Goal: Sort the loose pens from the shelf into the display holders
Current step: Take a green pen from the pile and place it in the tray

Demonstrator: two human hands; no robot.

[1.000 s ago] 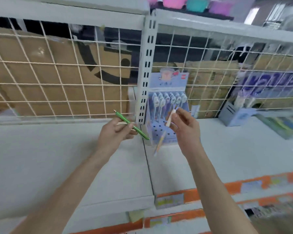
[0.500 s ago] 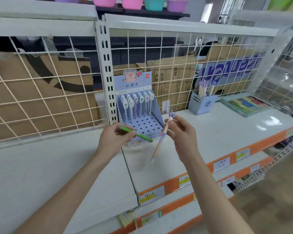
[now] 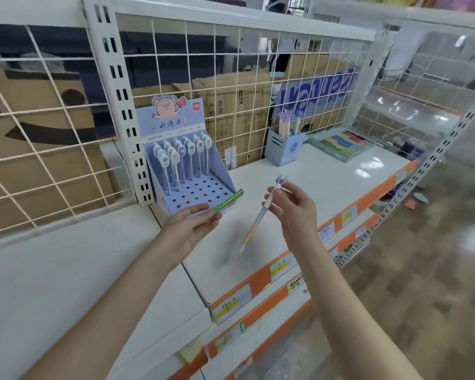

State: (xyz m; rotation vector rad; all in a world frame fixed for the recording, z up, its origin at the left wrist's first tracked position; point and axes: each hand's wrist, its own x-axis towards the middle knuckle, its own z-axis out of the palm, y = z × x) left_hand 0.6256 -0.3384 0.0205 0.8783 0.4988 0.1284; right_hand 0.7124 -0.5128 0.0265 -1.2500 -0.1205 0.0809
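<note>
Holding green pen [image 3: 226,201] left, pastel pen [image 3: 258,215] right

Both forearms reach forward over the shelf's front edge, the left grip [image 3: 192,226] pinching a green pen, the right grip [image 3: 291,207] pinching a pastel pen, fingers curled.

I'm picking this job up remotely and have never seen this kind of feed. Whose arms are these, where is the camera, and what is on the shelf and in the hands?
There is no machine here: these are a person's two bare arms, filmed by one wide-angle camera worn on their head, looking forward and down. The left hand holds a green pen. The right hand pinches a pastel pen near its purple top, tip hanging down. On the white shelf stand a blue display box with rows of pens and empty holes, a small blue pen cup and a flat tray of coloured items.
</note>
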